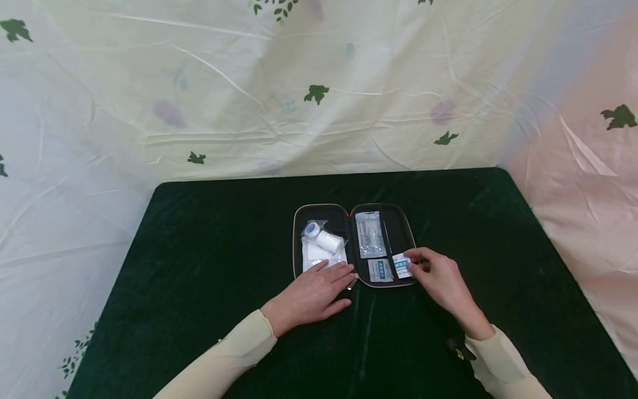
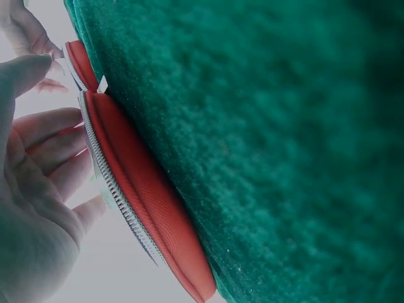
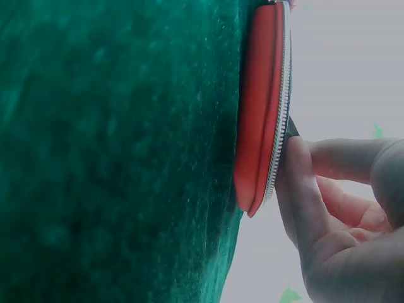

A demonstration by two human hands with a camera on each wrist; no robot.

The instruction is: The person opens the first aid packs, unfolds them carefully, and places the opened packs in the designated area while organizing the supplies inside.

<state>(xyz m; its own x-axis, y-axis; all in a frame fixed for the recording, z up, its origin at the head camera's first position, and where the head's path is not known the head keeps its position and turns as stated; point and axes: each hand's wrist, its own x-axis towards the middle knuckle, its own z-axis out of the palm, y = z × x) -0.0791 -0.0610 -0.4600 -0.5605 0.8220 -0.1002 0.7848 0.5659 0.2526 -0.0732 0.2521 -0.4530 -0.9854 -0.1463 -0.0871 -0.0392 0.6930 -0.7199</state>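
A zip case [image 1: 296, 244], red outside in the wrist views and black inside, lies unfolded on the table. My left hand [image 1: 314, 293] rests with its fingers fairly straight across the near edge of the left half. In that half are a roll of white bandage [image 1: 330, 241], a roll of tape [image 1: 312, 229] and a flat white packet [image 1: 311, 256]. My right hand [image 1: 441, 277] pinches a small white-and-blue sachet [image 1: 401, 266] at the right half's near corner. Beside it lie a similar sachet [image 1: 380, 270] and a larger clear-wrapped packet [image 1: 370, 234]. The left fingers partly hide the left half's contents.
Dark green velvet cloth covers the table [image 1: 224, 233]. A pale curtain [image 1: 319, 133] with leaf prints hangs behind and at both sides. The case's zip pull [image 1: 352, 284] hangs at the near side by the hinge. A dark item [image 1: 461, 349] shows beside the right sleeve.
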